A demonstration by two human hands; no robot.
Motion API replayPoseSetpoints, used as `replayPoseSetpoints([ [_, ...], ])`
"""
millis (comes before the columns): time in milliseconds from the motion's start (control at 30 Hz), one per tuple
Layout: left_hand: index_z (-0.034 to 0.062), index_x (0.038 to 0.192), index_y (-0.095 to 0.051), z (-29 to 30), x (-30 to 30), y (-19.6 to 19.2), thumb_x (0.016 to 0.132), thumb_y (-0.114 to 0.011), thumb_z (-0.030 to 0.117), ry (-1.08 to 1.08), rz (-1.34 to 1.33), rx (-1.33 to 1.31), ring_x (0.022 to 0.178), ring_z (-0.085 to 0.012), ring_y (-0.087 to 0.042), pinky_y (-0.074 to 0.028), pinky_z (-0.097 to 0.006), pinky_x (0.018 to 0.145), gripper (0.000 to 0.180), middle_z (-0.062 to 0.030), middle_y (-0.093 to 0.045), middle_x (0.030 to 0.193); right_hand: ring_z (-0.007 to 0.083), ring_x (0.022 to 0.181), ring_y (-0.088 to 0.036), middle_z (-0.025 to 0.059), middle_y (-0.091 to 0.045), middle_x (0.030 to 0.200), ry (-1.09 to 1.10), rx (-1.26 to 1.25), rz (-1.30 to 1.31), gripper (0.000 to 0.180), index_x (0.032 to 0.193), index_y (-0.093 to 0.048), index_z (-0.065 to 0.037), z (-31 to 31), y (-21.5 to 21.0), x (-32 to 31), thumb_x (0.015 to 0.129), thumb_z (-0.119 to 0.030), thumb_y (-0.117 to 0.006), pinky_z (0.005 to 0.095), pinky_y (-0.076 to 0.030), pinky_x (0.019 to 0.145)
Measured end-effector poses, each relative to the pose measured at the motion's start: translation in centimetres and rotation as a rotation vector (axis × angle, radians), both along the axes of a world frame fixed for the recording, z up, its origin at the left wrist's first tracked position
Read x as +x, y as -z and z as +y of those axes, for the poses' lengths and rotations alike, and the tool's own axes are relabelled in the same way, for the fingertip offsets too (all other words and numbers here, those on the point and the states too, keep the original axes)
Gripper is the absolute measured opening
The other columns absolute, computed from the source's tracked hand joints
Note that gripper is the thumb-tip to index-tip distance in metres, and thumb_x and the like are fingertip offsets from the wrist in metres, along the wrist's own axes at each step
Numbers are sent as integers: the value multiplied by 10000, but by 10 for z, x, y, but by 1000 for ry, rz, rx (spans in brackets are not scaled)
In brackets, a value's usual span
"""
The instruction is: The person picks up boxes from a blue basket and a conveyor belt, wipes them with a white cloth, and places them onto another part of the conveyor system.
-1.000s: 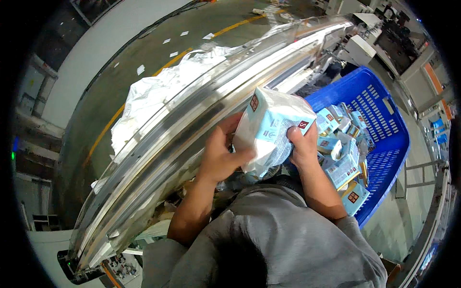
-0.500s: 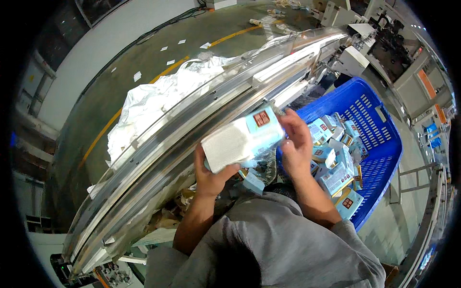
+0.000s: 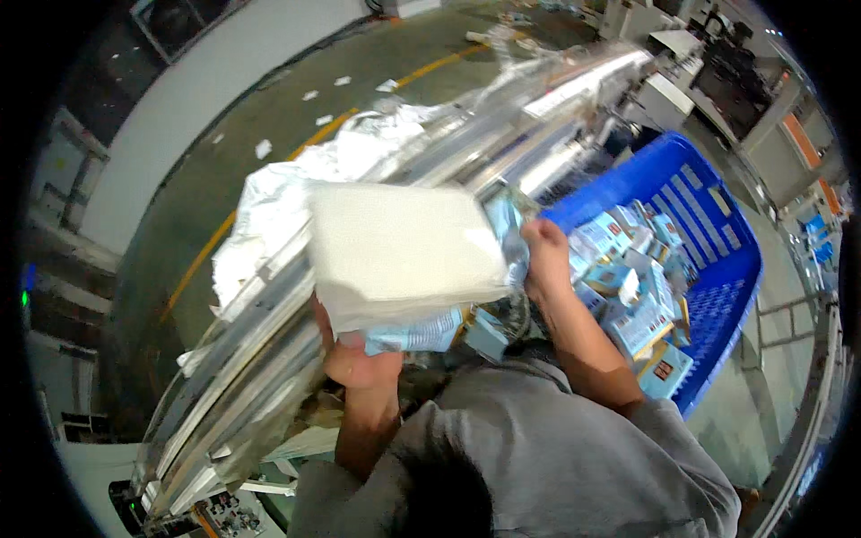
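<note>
A stack of off-white tissues [image 3: 404, 247] is in front of me, its broad face largely bare. My left hand [image 3: 354, 359] supports it at the lower left corner, thumb at the underside and the other fingers partly hidden behind it. Light-blue plastic wrapper [image 3: 417, 333] hangs along the lower edge of the stack. More of this film bunches at the stack's right end, where my right hand [image 3: 544, 255] is closed on it.
To the right stands a blue plastic basket [image 3: 744, 269] with several light-blue tissue packs [image 3: 646, 314]. A metal-railed conveyor [image 3: 269, 332] runs diagonally under the stack. Beyond it lies a heap of white sheeting [image 3: 256, 215]. Paper scraps [image 3: 263, 149] dot the floor.
The tissue pack has come up closer and looks larger, with much more of the tissue bare. The wrapper has been pulled off the front face. My right hand has closed into a fist.
</note>
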State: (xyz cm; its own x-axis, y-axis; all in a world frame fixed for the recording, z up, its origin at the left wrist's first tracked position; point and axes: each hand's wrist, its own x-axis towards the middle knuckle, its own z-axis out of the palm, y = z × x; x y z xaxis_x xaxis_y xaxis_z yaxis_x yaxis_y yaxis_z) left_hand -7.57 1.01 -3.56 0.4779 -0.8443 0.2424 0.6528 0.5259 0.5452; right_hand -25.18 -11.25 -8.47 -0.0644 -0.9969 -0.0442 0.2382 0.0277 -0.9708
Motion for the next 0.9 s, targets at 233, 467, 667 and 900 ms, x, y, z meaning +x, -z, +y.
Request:
replayPoseSetpoints([
  [233,-33,1143,-348,12,106,-53,772,-480,252,-347,-186,398,992,-268,-463,-383,-383,831,486,-146,-448,1112,336,586,-491,164,-479,636,-177,-335,871,131,735,-441,-18,17,33,-2,700,-89,-546,382,-389,494],
  [467,21,1082,-446,55,217,-13,739,-530,387,26,-562,1240,883,-217,-527,-431,-366,746,509,-116,-537,970,349,813,-515,158,-495,905,-694,-117,1389,242,912,-438,-59,31,54,8,687,-112,-509,426,-437,652],
  [667,19,1066,-411,61,256,21,738,-485,498,202,-1301,1692,776,-164,-505,-425,-297,620,586,-89,-520,907,313,872,-499,160,-494,965,-376,-242,1175,467,1038,-442,-68,45,-22,-83,632,-178,-647,386,-415,725],
  [900,1,880,-498,33,203,-16,819,-462,182,-337,-1810,963,626,-155,-498,-431,-278,557,195,-92,-524,748,259,922,-507,217,-499,1003,235,546,907,732,1075,-383,64,50,62,-285,534,-268,-749,340,-429,738],
])
